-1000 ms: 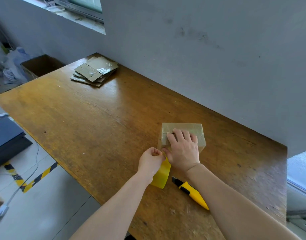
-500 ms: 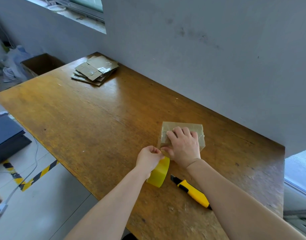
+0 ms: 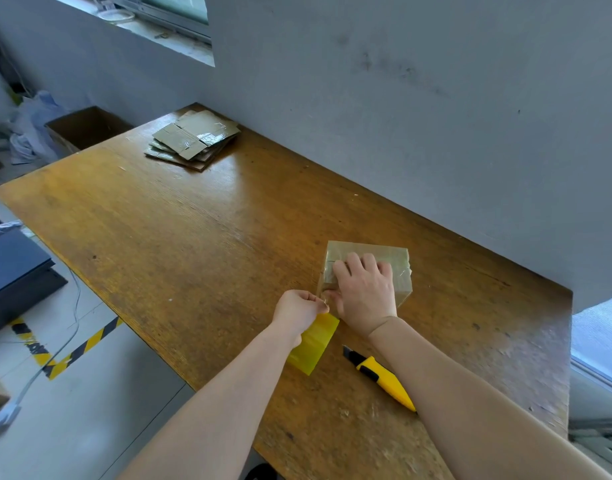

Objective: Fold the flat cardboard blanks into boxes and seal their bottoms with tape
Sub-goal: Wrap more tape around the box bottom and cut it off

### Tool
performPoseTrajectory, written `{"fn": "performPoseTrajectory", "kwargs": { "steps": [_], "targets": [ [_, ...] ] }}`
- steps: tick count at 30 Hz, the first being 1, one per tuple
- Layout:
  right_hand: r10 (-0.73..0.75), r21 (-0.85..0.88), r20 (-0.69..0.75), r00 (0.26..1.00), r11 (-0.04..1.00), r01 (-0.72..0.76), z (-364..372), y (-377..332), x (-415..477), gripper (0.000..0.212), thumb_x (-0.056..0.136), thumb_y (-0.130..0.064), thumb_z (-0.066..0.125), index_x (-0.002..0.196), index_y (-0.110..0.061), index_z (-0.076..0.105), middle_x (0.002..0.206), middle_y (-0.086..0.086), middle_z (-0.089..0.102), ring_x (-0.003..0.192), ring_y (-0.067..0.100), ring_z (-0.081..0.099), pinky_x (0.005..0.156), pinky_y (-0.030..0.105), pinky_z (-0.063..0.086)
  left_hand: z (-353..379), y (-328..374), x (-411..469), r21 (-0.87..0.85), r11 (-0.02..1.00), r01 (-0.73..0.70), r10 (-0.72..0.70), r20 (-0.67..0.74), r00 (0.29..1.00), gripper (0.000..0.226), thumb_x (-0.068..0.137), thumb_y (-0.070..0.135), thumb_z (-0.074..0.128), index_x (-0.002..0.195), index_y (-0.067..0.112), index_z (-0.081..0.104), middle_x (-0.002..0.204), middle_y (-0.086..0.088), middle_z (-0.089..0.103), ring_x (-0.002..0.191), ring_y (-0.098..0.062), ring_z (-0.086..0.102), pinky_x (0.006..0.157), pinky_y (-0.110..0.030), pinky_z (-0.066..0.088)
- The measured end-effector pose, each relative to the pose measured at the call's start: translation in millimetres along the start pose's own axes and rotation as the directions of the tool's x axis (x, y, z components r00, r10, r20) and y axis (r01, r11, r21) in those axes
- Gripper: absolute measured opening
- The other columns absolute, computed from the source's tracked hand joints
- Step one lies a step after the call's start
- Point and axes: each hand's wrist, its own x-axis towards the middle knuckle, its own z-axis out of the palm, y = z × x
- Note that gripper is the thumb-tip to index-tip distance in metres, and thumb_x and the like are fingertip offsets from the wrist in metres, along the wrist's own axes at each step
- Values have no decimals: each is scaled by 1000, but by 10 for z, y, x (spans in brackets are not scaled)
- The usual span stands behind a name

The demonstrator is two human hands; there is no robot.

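Bright, even daylight fills the scene. A soft glare patch shines on the wooden table (image 3: 200,237), brightest just right of the stack of flat cardboard blanks (image 3: 192,140). Shadows under the arms are faint. Wide-angle distortion bends the table's edges outward. The floor left of the table and the right corner look smeared and blurred

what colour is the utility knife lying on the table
Yellow and black; the utility knife shows only in the head view, beside the right forearm.
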Motion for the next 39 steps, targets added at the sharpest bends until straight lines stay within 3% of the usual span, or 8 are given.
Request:
{"fn": "performPoseTrajectory", "kwargs": {
  "steps": [8,11,15,18,25,30,35,39],
  "targets": [
    [6,-28,60,998,1000,-5,-6,1,-2,39,74,-46,78,100,-19,65,101,3,62,91,27,57,75,44,47,-11,37,-30,59,998,-13,16,-35,999,11,93,18,64,101,11,67,98,-5,64,81,-12,54,73,-31,43],
    [4,-10,55,998,1000,-4,-58,-35,62,38,82,-45,72,109,-19,62,108,3,60,98,27,55,81,44,45,16,-142,-63,176,984,11,-9,-16,1000,31,90,15,64,120,7,64,117,-10,66,106,-23,62,91,-36,51],
    [36,34,85,996,999,-39,-79,-56,112,40,84,-48,69,112,-20,61,112,3,59,104,28,53,87,45,45,12,-313,-99,397,914,-87,97,-5,995,16,91,26,64,87,13,71,88,-5,70,86,-21,66,82,-33,53],
    [59,28,62,996,998,-61,-35,-64,55,48,74,-53,76,106,-20,63,106,4,60,97,29,55,84,44,46,-67,-224,-90,394,909,-132,140,8,990,30,92,27,63,65,20,52,66,3,53,63,-13,49,65,-28,46],
    [133,35,46,990,990,-135,-24,-172,113,60,52,-53,89,91,-16,61,92,6,57,84,30,54,73,43,46,-208,-257,-29,359,930,-81,65,57,996,22,92,25,64,73,18,54,75,1,55,68,-11,47,61,-22,41],
    [180,100,35,983,978,-183,-26,-217,125,56,58,-60,84,87,-17,62,89,7,56,82,30,53,71,43,47,-214,-195,-28,249,965,-84,66,79,995,12,93,24,63,82,18,63,87,1,63,79,-11,53,66,-25,42],
    [62,237,226,972,964,-117,-189,-29,162,47,85,-33,70,128,-22,54,124,3,48,116,25,42,101,39,37,-249,-82,-9,121,990,-78,73,43,996,12,93,22,64,81,18,64,107,-3,68,100,-19,58,77,-31,45],
    [41,399,363,931,896,-195,-404,186,298,75,84,-17,67,150,-27,32,153,3,29,142,25,25,117,46,23,-260,29,-44,109,990,-90,83,67,994,12,94,24,64,83,19,65,101,-5,65,91,-20,54,76,-33,43]
  ]
}}
